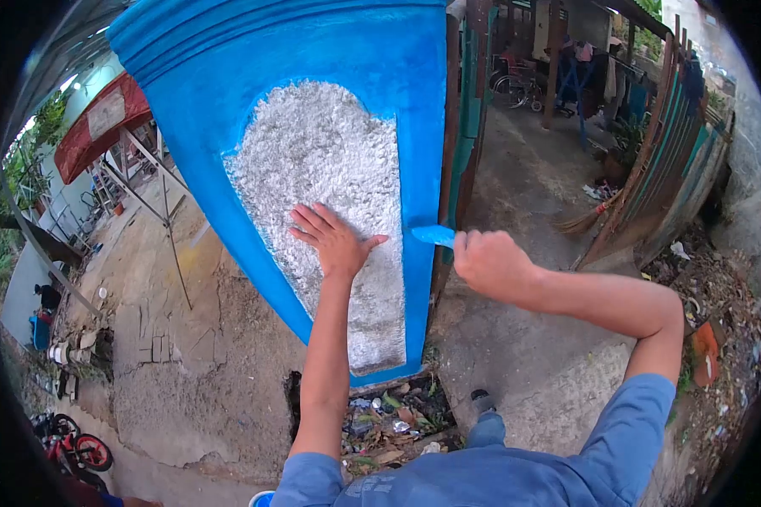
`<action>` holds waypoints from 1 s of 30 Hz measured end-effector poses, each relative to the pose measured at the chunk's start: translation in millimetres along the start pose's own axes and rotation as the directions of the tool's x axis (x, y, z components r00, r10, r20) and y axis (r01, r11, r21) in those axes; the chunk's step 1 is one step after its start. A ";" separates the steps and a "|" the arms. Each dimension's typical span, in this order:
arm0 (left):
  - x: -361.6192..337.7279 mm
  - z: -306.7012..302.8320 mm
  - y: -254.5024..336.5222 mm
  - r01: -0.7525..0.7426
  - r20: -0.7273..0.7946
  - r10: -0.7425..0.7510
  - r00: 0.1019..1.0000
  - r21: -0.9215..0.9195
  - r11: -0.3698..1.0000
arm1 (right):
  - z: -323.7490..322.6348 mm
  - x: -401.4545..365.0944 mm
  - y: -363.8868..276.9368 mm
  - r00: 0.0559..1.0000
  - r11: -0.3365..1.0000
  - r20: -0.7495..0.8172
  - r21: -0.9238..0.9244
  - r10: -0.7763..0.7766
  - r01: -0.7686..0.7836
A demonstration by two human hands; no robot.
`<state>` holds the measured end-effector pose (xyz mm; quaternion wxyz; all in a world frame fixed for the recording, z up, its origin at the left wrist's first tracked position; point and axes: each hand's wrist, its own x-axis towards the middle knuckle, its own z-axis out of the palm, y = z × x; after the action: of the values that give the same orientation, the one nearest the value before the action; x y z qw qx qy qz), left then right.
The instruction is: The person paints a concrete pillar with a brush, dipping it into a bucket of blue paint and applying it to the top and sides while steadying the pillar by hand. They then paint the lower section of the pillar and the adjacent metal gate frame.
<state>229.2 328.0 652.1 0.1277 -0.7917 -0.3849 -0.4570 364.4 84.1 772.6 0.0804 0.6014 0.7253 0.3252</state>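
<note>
My left hand (334,243) lies with spread fingers against the rough white textured panel (321,139) of a pillar. Around that panel runs a smooth, bright blue painted border (421,152), with moulded ridges along the pillar's top. A paintbrush (432,235) coated in blue is in the closed fist of my right hand (492,266). Its blue head points left and overlaps the border's right strip in this view. My fist hides the brush handle.
A pit with leaves and litter (397,418) lies at the pillar's foot. Right of the pillar is a gateway with a metal-sheet gate (651,160) and a broom (579,221). A bucket rim (262,498) shows at the bottom. A red motorcycle (76,448) stands lower left.
</note>
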 end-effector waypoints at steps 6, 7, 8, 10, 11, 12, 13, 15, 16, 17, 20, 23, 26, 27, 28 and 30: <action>-0.8 2.4 -1.8 -0.012 -0.021 0.012 1.000 0.001 1.000 | -38.4 41.2 51.2 0.984 0.988 -0.165 -0.121 0.075 -0.095; -0.3 2.9 -2.4 -0.013 -0.019 0.013 1.000 0.001 1.000 | -47.9 44.4 59.0 0.973 0.983 -0.218 -0.143 0.080 -0.113; -0.8 3.7 -2.7 -0.012 -0.022 0.012 1.000 0.004 1.000 | -59.3 46.2 63.9 0.959 0.974 -0.263 -0.168 0.103 -0.150; -1.4 4.8 -2.6 -0.010 -0.021 0.010 1.000 0.004 1.000 | -82.1 50.3 73.8 0.914 0.945 -0.389 -0.238 0.118 -0.223; -1.4 4.7 -2.7 -0.008 -0.015 0.008 1.000 0.007 1.000 | -90.6 52.1 78.9 0.883 0.913 -0.450 -0.290 0.135 -0.288; -1.4 4.4 -2.5 -0.005 -0.009 0.005 1.000 0.009 1.000 | -97.3 53.7 85.8 0.847 0.879 -0.521 -0.348 0.107 -0.325; -1.5 4.6 -2.4 -0.004 -0.005 0.004 1.000 0.005 1.000 | -103.0 54.3 91.5 0.819 0.840 -0.567 -0.398 0.091 -0.368; -1.2 4.4 -2.7 -0.011 -0.012 0.011 1.000 0.019 1.000 | -106.6 53.6 94.8 0.792 0.798 -0.608 -0.445 0.064 -0.406; -0.6 4.1 -2.7 -0.004 -0.012 0.004 1.000 0.018 1.000 | -107.1 53.4 94.6 0.764 0.810 -0.645 -0.431 0.030 -0.396; -0.6 3.8 -2.7 -0.008 -0.009 0.009 1.000 0.027 1.000 | -107.2 53.4 93.7 0.734 0.823 -0.680 -0.418 -0.003 -0.384; -1.6 2.7 -2.2 -0.008 -0.006 0.008 1.000 0.034 0.999 | -62.7 51.5 72.3 0.843 0.821 -0.529 -0.438 0.093 -0.366; -0.9 2.5 -3.1 -0.022 -0.025 0.022 0.999 0.024 0.999 | -5.6 35.6 34.3 0.914 0.850 -0.402 -0.460 0.058 -0.257; -1.0 3.6 -2.5 -0.026 -0.042 0.027 0.999 0.021 0.999 | 33.9 14.2 -10.0 0.943 0.899 -0.327 -0.390 0.067 -0.199; -0.6 3.6 -2.7 -0.023 -0.045 0.024 0.999 0.026 0.999 | 45.0 8.0 -21.8 0.943 0.901 -0.325 -0.385 0.069 -0.198; -1.5 4.1 -3.1 -0.025 -0.036 0.026 0.999 0.027 0.999 | 54.9 1.2 -32.9 0.965 0.917 -0.257 -0.369 0.053 -0.149; -1.0 5.3 -3.9 -0.017 -0.021 0.018 1.000 0.030 0.999 | 67.1 -7.7 -47.1 0.982 0.933 -0.183 -0.346 0.040 -0.103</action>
<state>229.4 333.0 647.8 0.1478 -0.7879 -0.3835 -0.4586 361.8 99.1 691.7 0.1121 0.5726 0.6367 0.5041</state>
